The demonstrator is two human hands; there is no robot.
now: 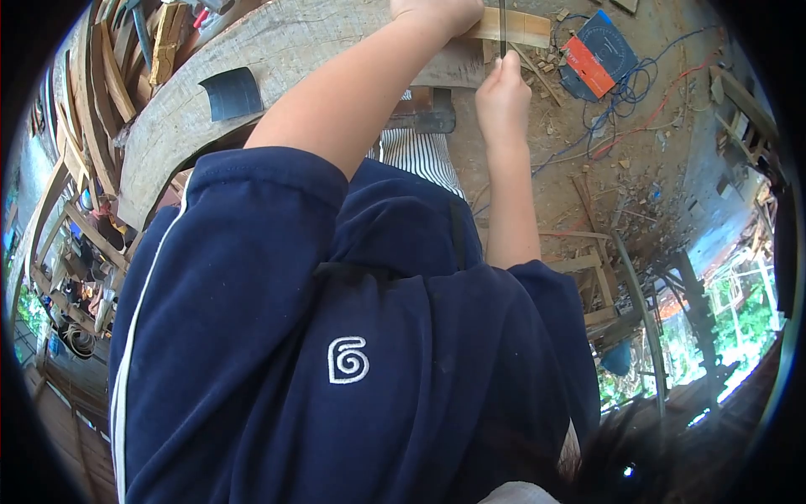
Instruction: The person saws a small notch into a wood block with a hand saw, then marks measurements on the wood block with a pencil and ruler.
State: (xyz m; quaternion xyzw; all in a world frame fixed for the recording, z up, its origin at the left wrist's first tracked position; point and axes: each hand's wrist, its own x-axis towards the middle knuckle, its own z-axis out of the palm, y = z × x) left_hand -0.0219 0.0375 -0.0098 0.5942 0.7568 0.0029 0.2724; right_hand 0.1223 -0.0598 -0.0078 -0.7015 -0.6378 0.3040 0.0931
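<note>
At the top edge, my left hand [441, 12] is closed over the left part of a pale, slightly curved piece of wood [529, 30]; its fingers are mostly hidden. My right hand [504, 94] grips the near end of a thin, dark, straight bar [503, 32], thumb laid along it. The bar points away from me and crosses over the pale wood, then runs out of the frame; I cannot tell whether it is a blade or a file. Beneath both lies a big, curved grey timber [327, 42].
On the timber rests a dark, curved sheet [232, 94]. A blue disc-shaped package [606, 50] with an orange label lies on the dirt floor beside a tangled blue cord [617, 105] and wood scraps. Curved boards [88, 92] are stacked at left, wooden frames [600, 273] at right.
</note>
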